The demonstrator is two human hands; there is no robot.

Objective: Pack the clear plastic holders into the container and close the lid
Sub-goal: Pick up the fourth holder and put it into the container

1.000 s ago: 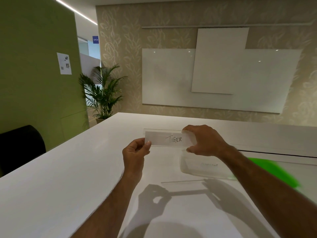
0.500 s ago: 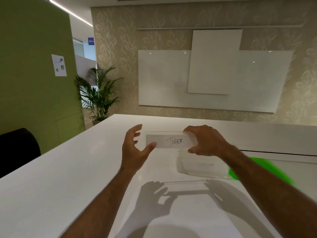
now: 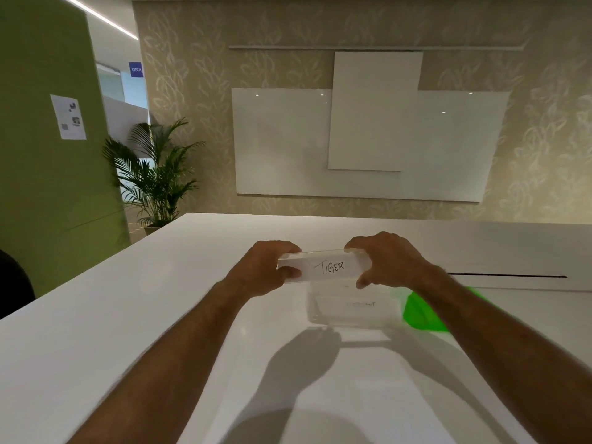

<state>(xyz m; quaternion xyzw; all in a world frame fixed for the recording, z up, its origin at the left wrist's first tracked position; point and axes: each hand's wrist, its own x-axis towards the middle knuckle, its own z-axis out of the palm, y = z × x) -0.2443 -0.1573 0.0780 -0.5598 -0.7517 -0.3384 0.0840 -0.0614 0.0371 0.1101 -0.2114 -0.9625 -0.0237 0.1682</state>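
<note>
We are holding a clear holder (image 3: pixel 323 265), its card reading "TIGER", level above the middle of the white bench (image 3: pixel 128 315). Our left hand (image 3: pixel 261 270) is gripping its left end, fingers (image 3: pixel 290 272) curled round the edge; our right hand (image 3: pixel 386 259) is pinching the right end. Below it, toward the bench's right edge, a clear container (image 3: pixel 349 310) is sitting on the bench, blurred, with a green lid (image 3: pixel 421 312) just beside it on the right, partly hidden behind our right forearm.
</note>
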